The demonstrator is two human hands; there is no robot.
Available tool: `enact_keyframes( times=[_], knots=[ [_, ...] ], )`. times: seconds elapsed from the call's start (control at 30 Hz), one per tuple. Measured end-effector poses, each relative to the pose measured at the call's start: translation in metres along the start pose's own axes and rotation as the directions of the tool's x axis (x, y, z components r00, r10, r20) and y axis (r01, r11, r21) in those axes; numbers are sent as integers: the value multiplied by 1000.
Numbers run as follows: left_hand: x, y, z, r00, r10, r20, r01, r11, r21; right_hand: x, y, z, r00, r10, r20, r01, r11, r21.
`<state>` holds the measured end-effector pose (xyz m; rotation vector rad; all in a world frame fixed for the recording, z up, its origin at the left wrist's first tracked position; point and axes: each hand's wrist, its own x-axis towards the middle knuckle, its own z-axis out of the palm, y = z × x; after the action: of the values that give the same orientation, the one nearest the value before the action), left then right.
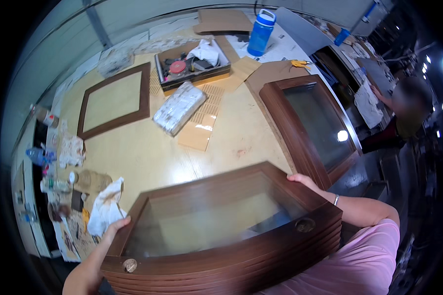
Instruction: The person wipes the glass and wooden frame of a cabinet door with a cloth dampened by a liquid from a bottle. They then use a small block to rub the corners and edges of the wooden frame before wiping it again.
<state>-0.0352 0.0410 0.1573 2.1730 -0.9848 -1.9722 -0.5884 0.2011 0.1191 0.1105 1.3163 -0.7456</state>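
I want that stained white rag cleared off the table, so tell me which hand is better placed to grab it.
Left. The left hand grips the glazed wooden frame's left edge right beside the white rag. The right hand holds the frame's far right edge, across the glass from it.

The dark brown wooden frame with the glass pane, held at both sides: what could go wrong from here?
1. The dark brown wooden frame with the glass pane is held only by the left hand and right hand at its edges; either grip might slip.
2. Swung right, it may strike the second glazed brown frame lying close by.
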Motion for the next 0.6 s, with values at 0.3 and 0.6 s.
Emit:
enact_keyframes(
  times=[0.3,0.6],
  knots=[
    [-30,-63,59,885,452,-109,-423,687,-590,-36,-65,31,873,-458,167,478,872,-106],
    [-75,-226,143,624,610,-488,-656,70,-751,-28,-48,52,853,-462,244,509,841,-186]
  ],
)
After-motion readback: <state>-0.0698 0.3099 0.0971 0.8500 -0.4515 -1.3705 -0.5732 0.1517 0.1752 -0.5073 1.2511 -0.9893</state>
